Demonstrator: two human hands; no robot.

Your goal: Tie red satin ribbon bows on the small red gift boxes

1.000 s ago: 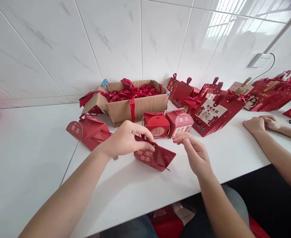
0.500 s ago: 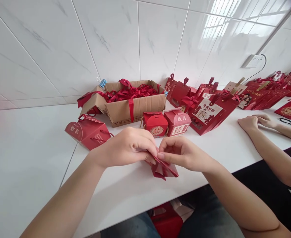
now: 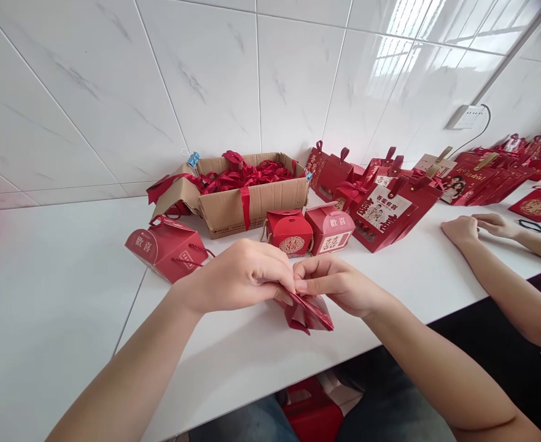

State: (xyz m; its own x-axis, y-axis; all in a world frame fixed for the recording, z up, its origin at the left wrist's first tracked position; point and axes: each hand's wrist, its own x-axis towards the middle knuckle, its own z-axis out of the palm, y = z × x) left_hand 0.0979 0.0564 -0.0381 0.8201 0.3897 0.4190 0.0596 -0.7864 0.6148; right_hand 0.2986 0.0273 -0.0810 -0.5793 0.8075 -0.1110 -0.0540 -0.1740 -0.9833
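Observation:
A small red paper gift box (image 3: 309,314) rests near the table's front edge, its top edges pinched together. My left hand (image 3: 242,276) is closed on its top from the left. The fingertips of my right hand (image 3: 332,283) meet those of the left there, pinching the same top edge; what small part lies between them is hidden. Behind my hands stand a red gift box with a gold emblem (image 3: 289,234) and a pinkish-red one (image 3: 329,228). Left of them, a red gift box with cord handles (image 3: 166,248) sits tilted.
A cardboard box of red ribbons (image 3: 254,205) stands against the tiled wall. Several red gift bags (image 3: 392,209) line the back right. At the right, another person's hands (image 3: 463,233) rest on the white table (image 3: 58,294), near a black loop (image 3: 530,225).
My hands stay at the top of the gift box with only slight finger movement. The view has shifted a little.

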